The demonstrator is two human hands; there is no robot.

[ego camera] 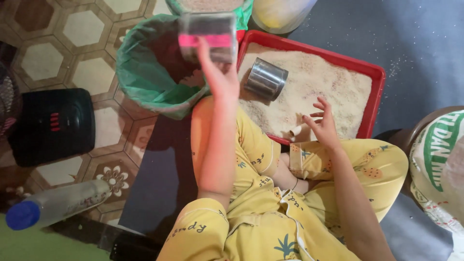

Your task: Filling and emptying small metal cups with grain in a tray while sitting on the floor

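Far left: black box (52, 126) on the patterned tile floor (82, 29); below it a clear plastic bottle (55, 204) with a blue cap, lying on its side.

Green bag (145, 67), rim rolled open, soft and crinkled. Its inside is in shadow; I cannot tell what it holds.

My left hand (220, 75) is raised, fingers closed around a clear square container (208, 36) with a pink band, held over the bag's right edge, just beside the tray corner.

Red rectangular tray (377, 77), filled with pale, grainy rice (333, 92). A shiny metal cup (266, 79) lies tipped on its side in the grain, near my left hand.

My right hand (324, 125) hovers over the tray's near edge, fingers spread apart, gripping nothing; a small pale tube (298, 130) sits at its fingertips.

Far right: printed woven sack (440, 164).
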